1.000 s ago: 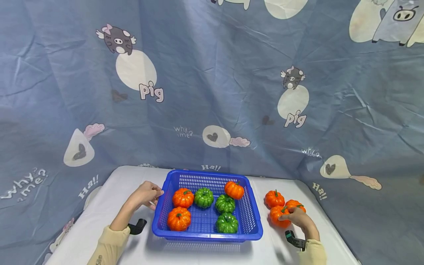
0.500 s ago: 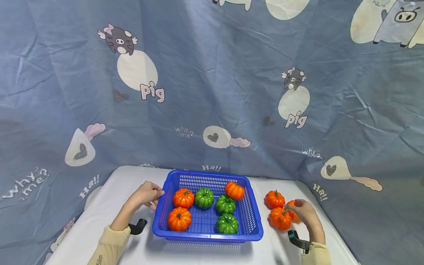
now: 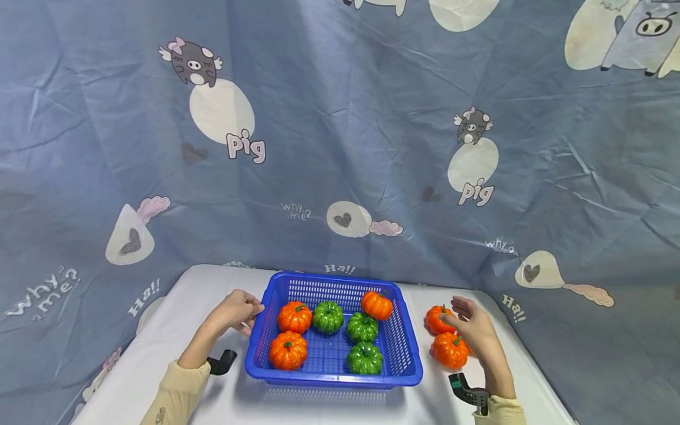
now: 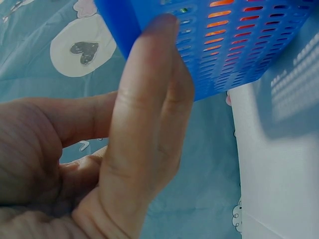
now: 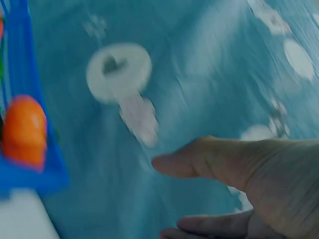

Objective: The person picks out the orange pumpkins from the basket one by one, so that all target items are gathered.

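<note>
We have shifted our right grip (image 3: 476,329) from the front orange pumpkin (image 3: 449,352) toward the rear orange pumpkin (image 3: 432,321), spreading it wider.

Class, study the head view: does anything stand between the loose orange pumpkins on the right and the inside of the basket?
Yes: the right wall of the basket, left of the loose pumpkins. Nothing else visible does.

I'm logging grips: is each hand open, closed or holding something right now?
Left hand: touching the blue basket; whether its grip is closed cannot be told.
Right hand: open, holding nothing.
</note>
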Motion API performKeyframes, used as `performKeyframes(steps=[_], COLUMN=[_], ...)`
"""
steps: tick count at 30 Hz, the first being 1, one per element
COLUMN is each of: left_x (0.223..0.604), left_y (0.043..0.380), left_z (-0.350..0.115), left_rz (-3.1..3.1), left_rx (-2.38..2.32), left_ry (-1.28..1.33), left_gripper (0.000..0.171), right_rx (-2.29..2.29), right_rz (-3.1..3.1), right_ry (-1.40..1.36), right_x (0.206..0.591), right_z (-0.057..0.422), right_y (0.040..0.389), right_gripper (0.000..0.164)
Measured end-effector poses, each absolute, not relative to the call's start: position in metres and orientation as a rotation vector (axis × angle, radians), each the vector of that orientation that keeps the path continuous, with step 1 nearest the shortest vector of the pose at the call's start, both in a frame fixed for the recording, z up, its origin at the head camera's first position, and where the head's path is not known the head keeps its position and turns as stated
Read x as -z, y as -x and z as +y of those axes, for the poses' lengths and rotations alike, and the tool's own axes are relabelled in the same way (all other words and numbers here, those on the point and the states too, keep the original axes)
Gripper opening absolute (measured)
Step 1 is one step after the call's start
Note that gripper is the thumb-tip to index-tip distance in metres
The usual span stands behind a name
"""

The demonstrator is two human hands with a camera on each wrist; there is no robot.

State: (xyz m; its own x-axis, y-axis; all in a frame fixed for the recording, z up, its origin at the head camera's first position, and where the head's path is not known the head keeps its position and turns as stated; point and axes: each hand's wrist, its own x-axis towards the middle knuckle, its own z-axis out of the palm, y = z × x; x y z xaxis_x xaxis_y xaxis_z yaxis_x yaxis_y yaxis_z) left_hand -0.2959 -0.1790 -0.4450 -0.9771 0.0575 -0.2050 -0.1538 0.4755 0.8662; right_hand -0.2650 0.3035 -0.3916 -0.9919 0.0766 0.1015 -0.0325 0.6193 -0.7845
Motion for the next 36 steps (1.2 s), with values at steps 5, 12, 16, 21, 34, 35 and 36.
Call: performKeyframes(steps=[5, 12, 16, 21, 34, 35, 36], left_x=[0.444, 0.444, 0.444, 0.444, 0.445, 0.444, 0.444], left_y=[0.296, 0.294, 0.294, 0.294, 0.297, 0.296, 0.295], left_z=[-0.178, -0.176, -0.176, -0.177, -0.177, -0.177, -0.178], left_rz=[2.516, 2.529, 2.53, 2.532, 2.528, 2.528, 2.531], left_rx=[-1.504, -1.514, -1.512, -1.514, -1.511, -1.515, -1.513], left_ry=[0.085, 0.102, 0.101, 0.104, 0.104, 0.111, 0.108], left_gripper=[0.024, 0.023, 0.024, 0.023, 0.022, 0.022, 0.022], right_rx=[-1.406, -1.512, -1.469, -1.359, -1.108, -1.115, -1.093], right_rz=[-2.738, -2.858, -2.943, -3.097, -3.336, -3.344, -3.352], right_ry=[-0.29, -0.847, -1.028, -1.124, -1.266, -1.285, -1.316], right_x=[0.399, 0.399, 0.405, 0.418, 0.45, 0.452, 0.454], right_z=[0.251, 0.168, 0.131, 0.091, 0.054, 0.053, 0.052], right_y=[0.278, 0.295, 0.304, 0.312, 0.323, 0.325, 0.326], right_gripper=[0.066, 0.066, 0.066, 0.066, 0.063, 0.064, 0.065])
